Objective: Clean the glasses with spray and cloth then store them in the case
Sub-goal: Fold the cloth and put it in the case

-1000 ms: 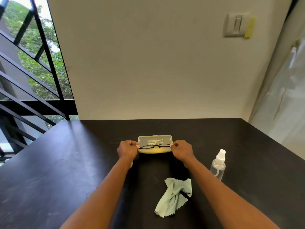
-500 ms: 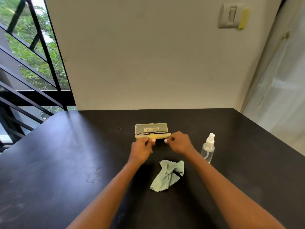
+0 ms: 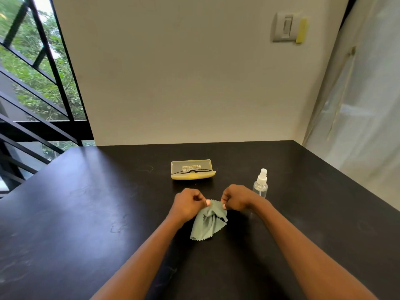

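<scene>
The case [image 3: 193, 171] lies on the dark tabletop [image 3: 86, 213] and serves here as the landmark. It is yellow and its lid stands open toward the wall. The glasses [image 3: 192, 170] lie inside the case; only the thin dark frame shows, and the lenses are hard to make out. There is small print on the inside of the lid, too small to read.

To the right of the case and a little nearer to the person stands the spray bottle [image 3: 260, 184], upright, clear, with a white nozzle. Its lower part is partly hidden behind the right forearm.

In front of the case, on the person's side, is the green cloth [image 3: 206, 224] with a zigzag edge. The left hand [image 3: 188, 203] and the right hand [image 3: 236, 199] are close together, each with its fingers curled, and each pinches the upper edge of the cloth. The rest of the cloth hangs crumpled below the hands; whether its lower edge touches the tabletop I cannot tell. Both hands are well apart from the case, and nothing stands between them and it.

Behind the case rises a plain wall with a light switch [image 3: 284, 27] high to the right; a yellow piece [image 3: 302, 31] sits just beside the switch. Far left of the case a window [image 3: 32, 72] with black bars shows green leaves. Far right of the case hangs a pale translucent sheet [image 3: 357, 105], cut off by the picture's edge.
</scene>
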